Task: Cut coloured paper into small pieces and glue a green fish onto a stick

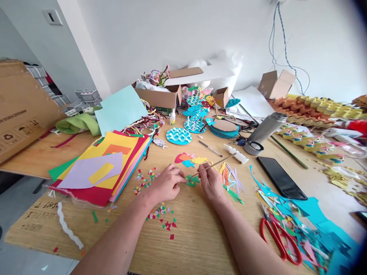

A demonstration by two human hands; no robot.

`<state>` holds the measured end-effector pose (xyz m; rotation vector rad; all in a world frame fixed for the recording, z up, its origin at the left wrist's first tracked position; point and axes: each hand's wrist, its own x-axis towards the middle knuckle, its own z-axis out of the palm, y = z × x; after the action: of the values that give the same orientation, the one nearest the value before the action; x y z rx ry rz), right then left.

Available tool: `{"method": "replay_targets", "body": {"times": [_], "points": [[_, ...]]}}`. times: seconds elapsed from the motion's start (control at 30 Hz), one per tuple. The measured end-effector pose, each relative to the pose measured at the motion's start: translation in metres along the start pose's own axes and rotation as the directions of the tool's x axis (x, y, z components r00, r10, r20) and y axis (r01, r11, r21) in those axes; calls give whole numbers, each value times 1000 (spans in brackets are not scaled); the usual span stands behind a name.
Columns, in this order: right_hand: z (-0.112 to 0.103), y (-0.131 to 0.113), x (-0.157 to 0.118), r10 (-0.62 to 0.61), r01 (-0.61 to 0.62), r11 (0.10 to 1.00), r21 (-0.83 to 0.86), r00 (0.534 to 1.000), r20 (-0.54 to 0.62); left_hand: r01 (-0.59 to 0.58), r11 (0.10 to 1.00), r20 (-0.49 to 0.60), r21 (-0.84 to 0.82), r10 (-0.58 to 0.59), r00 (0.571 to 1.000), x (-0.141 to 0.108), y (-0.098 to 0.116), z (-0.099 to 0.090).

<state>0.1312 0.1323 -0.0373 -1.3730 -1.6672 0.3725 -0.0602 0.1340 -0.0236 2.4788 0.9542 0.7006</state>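
Note:
A small green paper fish lies on the table between my hands, with small coloured pieces on it. My left hand has its fingers bent together, their tips at the fish's left edge. My right hand is closed round a thin wooden stick, whose lower tip points down at the fish. Just beyond lie red, orange, blue and yellow paper fish. Coloured paper dots and triangles are scattered to the left and in front of my left hand. Thin paper strips lie right of my right hand.
Stacked coloured paper is on the left. Red-handled scissors, blue scraps and a black phone lie right. Farther back are a glue bottle, a pen, a grey flask and a blue wavy disc.

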Motion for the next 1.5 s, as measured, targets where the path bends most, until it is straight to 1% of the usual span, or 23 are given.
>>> {"method": "replay_targets", "body": {"times": [0.27, 0.4, 0.57, 1.07, 1.5], "points": [[3, 5, -1, -14, 15, 999, -48, 1000, 10, 20, 999, 65, 25, -22, 998, 0, 4, -1], [3, 5, 0, -16, 17, 998, -63, 1000, 14, 51, 997, 82, 51, -55, 995, 0, 8, -2], [3, 3, -1, -19, 20, 997, -72, 1000, 18, 61, 996, 99, 72, -68, 993, 0, 10, -3], [1, 0, 1, -17, 21, 996, -89, 999, 38, 44, 996, 92, 72, -51, 995, -1, 9, -2], [1, -1, 0, -18, 17, 997, -69, 1000, -2, 36, 997, 84, 71, -42, 996, -1, 8, -2]]}}
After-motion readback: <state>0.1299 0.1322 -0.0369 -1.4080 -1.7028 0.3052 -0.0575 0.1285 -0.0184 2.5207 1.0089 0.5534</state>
